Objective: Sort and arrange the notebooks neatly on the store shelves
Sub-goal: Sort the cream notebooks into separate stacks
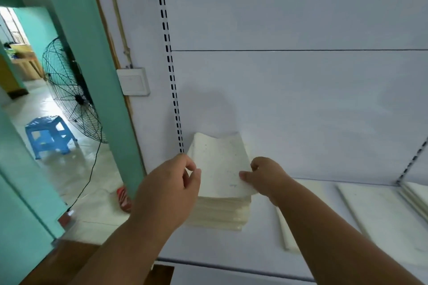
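**Top notebook held at both side edges over the stack**

While your left hand curls its thumb and forefinger around the left edge of the top notebook, your right hand pinches the right edge, thumb on the cover and fingers tucked behind. The notebook sits between your two hands, tilted up toward the back panel, its far edge bowed and raised, its near edge low against the stack of notebooks underneath.

That notebook is pale cream, plain, with faint specks and a small bluish mark near its lower right. The stack below has the same cream colour, its layered edges facing you; how many lie in it you cannot tell.

You have the stack standing at the left end of the white shelf, close to the slotted upright. Further right on the same shelf lie flat cream notebooks, and one thinner piece shows just beneath your right forearm.
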